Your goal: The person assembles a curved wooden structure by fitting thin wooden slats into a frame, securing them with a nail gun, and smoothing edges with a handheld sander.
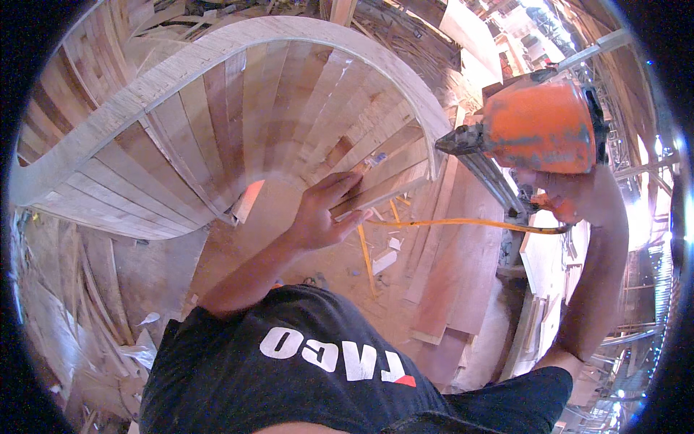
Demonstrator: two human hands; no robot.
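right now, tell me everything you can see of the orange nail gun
The nail gun has a scuffed orange body, dark nose and long grey metal-looking magazine. The right hand holds it raised, nose pointing left at the curved wooden rim; whether they touch is unclear. A yellow hose ends by that hand.

Woodworking shop: nail gun [538, 126], planks [468, 271]

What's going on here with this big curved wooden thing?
A person is working on a curved wooden shell lined with slats. Their left hand grips a slat at its near edge, while their right hand holds up an orange nail gun by its handle. The gun's nose is by the shell's rim; whether they touch is unclear. A yellow hose runs toward the handle's end.
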